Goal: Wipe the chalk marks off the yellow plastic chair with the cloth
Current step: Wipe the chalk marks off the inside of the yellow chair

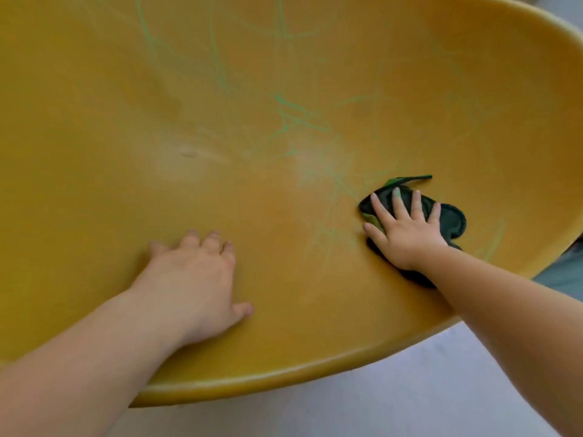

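The yellow plastic chair point(132, 127) fills most of the view, its seat curving up toward the back. Green chalk marks point(293, 116) cross the middle of the seat and run up the back; fainter smeared lines lie just left of the cloth. A dark green cloth point(454, 220) lies crumpled on the seat at the right. My right hand point(407, 231) presses flat on the cloth with fingers spread. My left hand point(195, 279) rests palm down on the bare seat near the front edge, holding nothing.
The chair's rounded front rim point(284, 376) runs along the bottom. Pale floor point(394, 398) shows below it. A grey-green patch point(564, 272) shows past the chair's right edge.
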Demonstrator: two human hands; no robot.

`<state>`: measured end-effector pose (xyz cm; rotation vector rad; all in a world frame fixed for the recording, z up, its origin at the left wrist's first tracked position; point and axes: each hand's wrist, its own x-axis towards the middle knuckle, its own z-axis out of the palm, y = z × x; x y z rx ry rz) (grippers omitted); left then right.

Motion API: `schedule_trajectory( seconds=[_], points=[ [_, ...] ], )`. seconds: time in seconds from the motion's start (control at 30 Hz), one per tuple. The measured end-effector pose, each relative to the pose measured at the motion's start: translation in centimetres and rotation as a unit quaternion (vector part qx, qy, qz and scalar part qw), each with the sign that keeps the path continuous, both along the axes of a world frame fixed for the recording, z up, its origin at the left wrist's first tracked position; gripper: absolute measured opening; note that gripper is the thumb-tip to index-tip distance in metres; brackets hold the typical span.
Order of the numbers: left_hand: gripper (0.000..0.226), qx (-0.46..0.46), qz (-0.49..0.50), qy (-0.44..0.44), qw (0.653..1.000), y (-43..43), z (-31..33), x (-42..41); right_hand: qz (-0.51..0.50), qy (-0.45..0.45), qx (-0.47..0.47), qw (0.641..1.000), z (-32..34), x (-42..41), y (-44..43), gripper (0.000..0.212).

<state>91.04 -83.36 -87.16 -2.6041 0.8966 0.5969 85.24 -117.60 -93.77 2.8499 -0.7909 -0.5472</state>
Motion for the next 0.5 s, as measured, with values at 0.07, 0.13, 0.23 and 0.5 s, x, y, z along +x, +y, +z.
schedule_trajectory(
  seconds=[0.07, 0.13, 0.23, 0.5],
  points=[
    [0.103, 0.006, 0.004, 0.004, 1.0, -0.1, -0.3, 0.0, 0.01, -0.027, 0.044, 0.999, -0.9, 2.3, 2.3, 0.07],
    [0.104, 0.012, 0.007, 0.007, 1.0, -0.3, -0.4, 0.0, 0.062, -0.037, 0.093, 0.993, -1.8, 4.1, 5.9, 0.064],
    [0.105, 0.017, 0.022, 0.013, 1.0, -0.4, -0.6, 0.3, 0.187, -0.019, 0.16, 0.969, -1.9, 3.9, 11.5, 0.058],
    [0.123, 0.054, 0.047, 0.07, 0.995, 0.1, -0.4, 0.7, 0.288, 0.083, 0.186, 0.936, 1.8, -6.2, 8.7, 0.055]
  ],
)
